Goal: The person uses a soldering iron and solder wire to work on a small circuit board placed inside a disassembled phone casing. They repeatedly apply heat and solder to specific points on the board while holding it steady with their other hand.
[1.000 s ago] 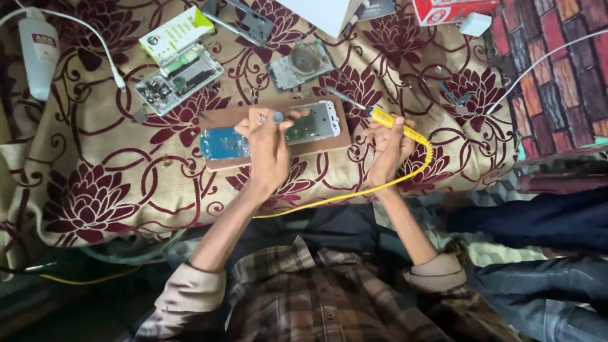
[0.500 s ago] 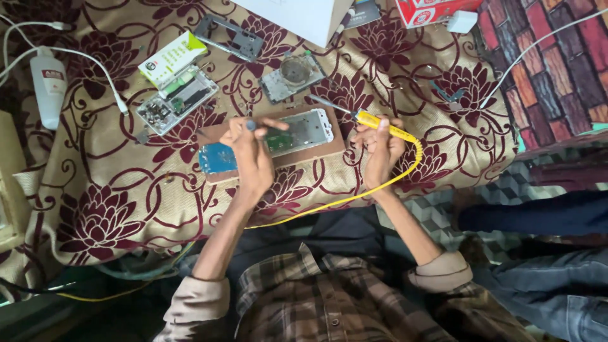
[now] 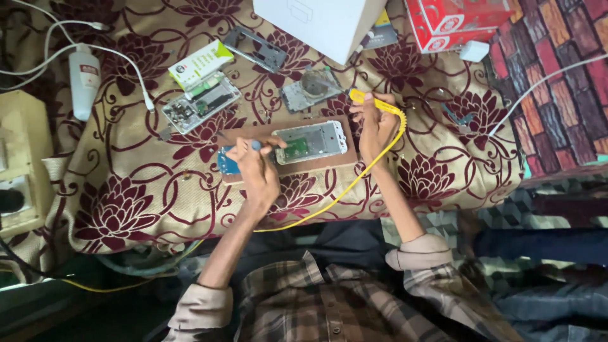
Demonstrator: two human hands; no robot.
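Right hand [image 3: 378, 124] lifted its yellow tool [image 3: 373, 102] (white box [image 3: 320, 22] ahead).

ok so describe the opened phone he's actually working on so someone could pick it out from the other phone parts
Start at the flowered cloth and find the brown wooden board in front of the person. The opened phone lies flat on that board, between the left hand and the right hand. Unlike the other opened phone and the round-holed part farther back, it alone sits on the board.
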